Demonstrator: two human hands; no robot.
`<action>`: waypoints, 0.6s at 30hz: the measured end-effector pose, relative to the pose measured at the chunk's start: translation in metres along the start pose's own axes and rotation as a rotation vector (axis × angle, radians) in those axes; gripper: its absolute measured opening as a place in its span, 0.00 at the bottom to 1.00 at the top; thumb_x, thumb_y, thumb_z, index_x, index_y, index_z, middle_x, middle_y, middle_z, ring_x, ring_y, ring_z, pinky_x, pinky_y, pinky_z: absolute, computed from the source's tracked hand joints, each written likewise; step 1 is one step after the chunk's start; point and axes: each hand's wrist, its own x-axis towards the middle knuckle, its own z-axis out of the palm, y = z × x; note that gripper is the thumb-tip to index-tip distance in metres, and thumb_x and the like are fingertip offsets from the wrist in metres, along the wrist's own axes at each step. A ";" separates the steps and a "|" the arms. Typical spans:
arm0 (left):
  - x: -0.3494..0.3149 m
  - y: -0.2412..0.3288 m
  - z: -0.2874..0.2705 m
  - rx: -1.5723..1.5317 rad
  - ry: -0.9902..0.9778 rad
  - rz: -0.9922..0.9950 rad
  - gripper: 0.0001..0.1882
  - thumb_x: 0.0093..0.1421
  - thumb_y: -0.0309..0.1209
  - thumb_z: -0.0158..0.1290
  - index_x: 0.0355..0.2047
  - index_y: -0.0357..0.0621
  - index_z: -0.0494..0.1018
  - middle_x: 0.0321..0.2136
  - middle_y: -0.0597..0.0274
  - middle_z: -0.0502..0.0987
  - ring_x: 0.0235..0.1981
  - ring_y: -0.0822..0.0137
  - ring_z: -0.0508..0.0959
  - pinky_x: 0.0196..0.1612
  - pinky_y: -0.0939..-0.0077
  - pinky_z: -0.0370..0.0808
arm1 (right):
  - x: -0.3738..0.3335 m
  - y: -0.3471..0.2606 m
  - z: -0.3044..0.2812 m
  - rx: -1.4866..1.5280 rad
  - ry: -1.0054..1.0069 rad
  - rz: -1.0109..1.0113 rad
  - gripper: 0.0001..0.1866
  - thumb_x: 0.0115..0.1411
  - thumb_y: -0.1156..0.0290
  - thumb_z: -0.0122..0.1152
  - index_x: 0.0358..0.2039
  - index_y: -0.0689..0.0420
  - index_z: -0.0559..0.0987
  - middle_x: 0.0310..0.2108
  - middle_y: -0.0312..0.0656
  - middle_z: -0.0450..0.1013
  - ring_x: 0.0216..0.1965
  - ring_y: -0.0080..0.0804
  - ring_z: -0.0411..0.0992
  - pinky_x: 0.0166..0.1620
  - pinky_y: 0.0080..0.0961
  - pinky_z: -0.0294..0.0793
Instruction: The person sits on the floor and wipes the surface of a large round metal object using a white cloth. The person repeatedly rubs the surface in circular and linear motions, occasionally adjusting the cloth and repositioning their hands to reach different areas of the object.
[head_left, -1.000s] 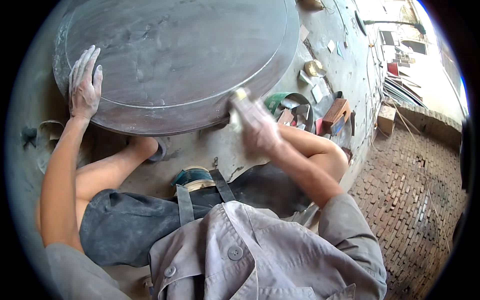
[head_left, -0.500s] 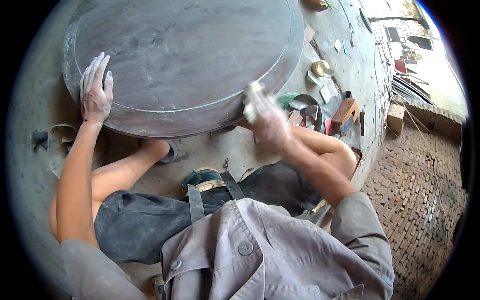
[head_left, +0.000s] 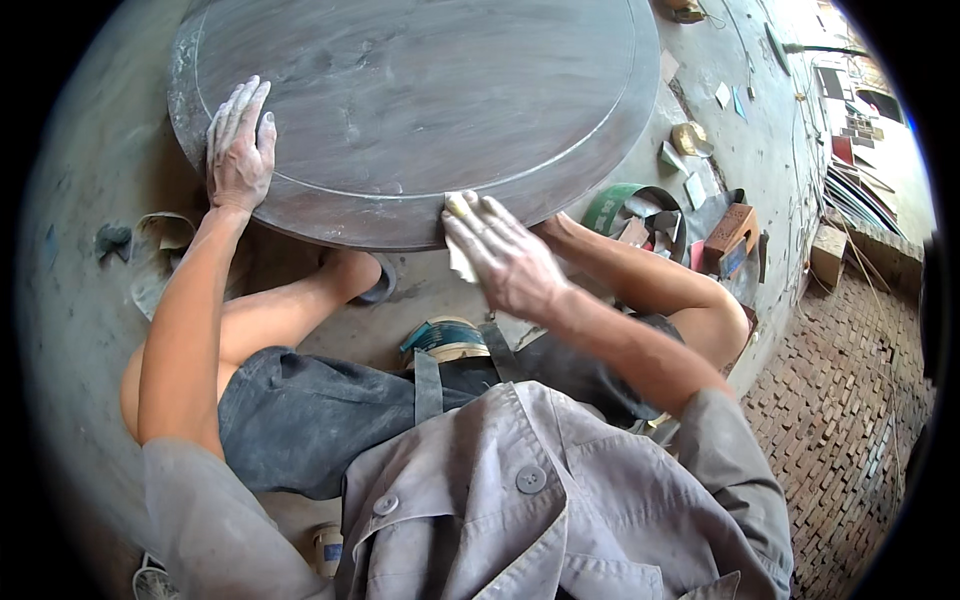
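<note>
A large round dark wooden tabletop with a pale line grooved near its rim fills the upper middle. Dust coats my left hand, which lies on the tabletop's left edge, fingers stretched out and holding nothing. At the near edge my right hand presses a folded pale sheet, probably sandpaper, against the rim. Part of that sheet sticks out beneath my fingers; the rest is hidden under them.
Right of my knee stand a green-rimmed bucket with scraps and a reddish-brown wooden block. Paper pieces and cables lie on the concrete floor. A round tub sits between my legs. Brick paving lies far right.
My right hand has slid left along the near rim with the sheet. My left hand stays on the tabletop edge, while the whole view has shifted slightly.
</note>
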 end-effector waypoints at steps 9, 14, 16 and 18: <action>0.000 -0.001 -0.003 0.009 0.030 -0.006 0.23 0.71 0.34 0.49 0.64 0.47 0.71 0.65 0.55 0.72 0.68 0.53 0.68 0.71 0.57 0.62 | 0.008 0.000 -0.013 -0.001 -0.095 -0.004 0.32 0.64 0.73 0.50 0.69 0.68 0.63 0.72 0.57 0.60 0.74 0.48 0.58 0.77 0.45 0.48; -0.004 -0.002 0.001 -0.021 0.033 -0.011 0.22 0.71 0.34 0.49 0.64 0.47 0.71 0.65 0.55 0.72 0.68 0.53 0.68 0.71 0.56 0.62 | -0.009 0.035 -0.042 -0.029 -0.178 -0.024 0.31 0.65 0.77 0.47 0.70 0.64 0.65 0.72 0.55 0.59 0.75 0.45 0.55 0.78 0.45 0.48; 0.003 0.000 0.002 -0.026 0.052 -0.007 0.22 0.71 0.34 0.49 0.64 0.47 0.71 0.65 0.55 0.72 0.68 0.53 0.68 0.71 0.56 0.62 | -0.035 0.071 -0.056 -0.061 -0.133 -0.007 0.36 0.62 0.79 0.50 0.72 0.63 0.60 0.74 0.54 0.55 0.76 0.45 0.53 0.79 0.44 0.44; 0.002 0.000 0.002 -0.023 0.053 -0.017 0.22 0.71 0.34 0.49 0.63 0.47 0.72 0.65 0.54 0.72 0.67 0.52 0.68 0.71 0.56 0.62 | -0.028 0.044 -0.048 -0.148 -0.253 0.117 0.38 0.61 0.76 0.55 0.73 0.64 0.59 0.74 0.53 0.56 0.76 0.45 0.53 0.79 0.44 0.45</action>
